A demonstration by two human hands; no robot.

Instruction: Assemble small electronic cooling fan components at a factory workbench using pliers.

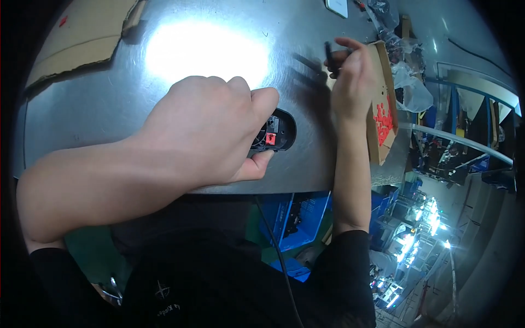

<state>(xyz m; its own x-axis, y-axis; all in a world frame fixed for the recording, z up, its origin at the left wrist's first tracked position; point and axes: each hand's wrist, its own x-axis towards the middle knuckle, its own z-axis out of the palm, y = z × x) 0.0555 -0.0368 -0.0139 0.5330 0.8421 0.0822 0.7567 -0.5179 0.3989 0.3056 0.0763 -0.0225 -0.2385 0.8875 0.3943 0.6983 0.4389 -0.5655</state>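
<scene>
My left hand (pixel 213 128) is closed around a black plastic housing (pixel 286 130) with a rounded end, held low over the metal table. Its thumb presses the near edge while the curled fingers cover the far side, so much of the housing is hidden. Inside the visible end sits a small red piece (pixel 270 139), with thin wires beside it. Farther off to the right, my right hand (pixel 353 79) is raised beside a cardboard tray (pixel 389 82). Between its thumb and fingers is a small black part (pixel 330 57), too dark to name more exactly.
Many small red pieces (pixel 384 123) lie in the cardboard tray. A flattened cardboard sheet (pixel 82 41) covers the far left of the metal table (pixel 219 54). A phone-like object (pixel 337 7) and plastic bags (pixel 410 87) lie at the far right. Below the edge stands a blue crate (pixel 311 218).
</scene>
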